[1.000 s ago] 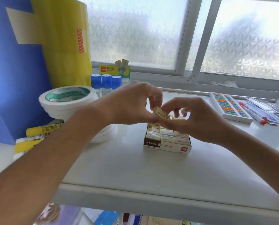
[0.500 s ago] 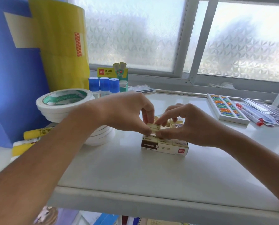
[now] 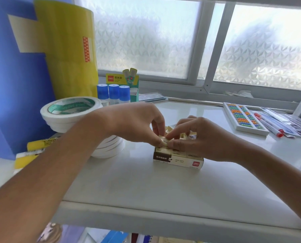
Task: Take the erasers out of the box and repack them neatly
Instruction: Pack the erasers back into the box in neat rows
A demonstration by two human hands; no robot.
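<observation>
Both hands — left hand point(image 3: 139, 123), right hand point(image 3: 197, 137) — pinch one eraser point(image 3: 163, 141) just above the box point(image 3: 178, 159).

1. Both bare forearms reach forward and converge, hands meeting fingertip to fingertip.
2. The left hand point(image 3: 137, 123) arches knuckles-up, thumb and fingers pinching downward.
3. The right hand point(image 3: 198, 137) mirrors it, fingers curled, pinching beside the left fingertips.

Two bare forearms, no sleeves in view. Left hand point(image 3: 137, 123) and right hand point(image 3: 198, 137): no rings, watch or gloves.
</observation>
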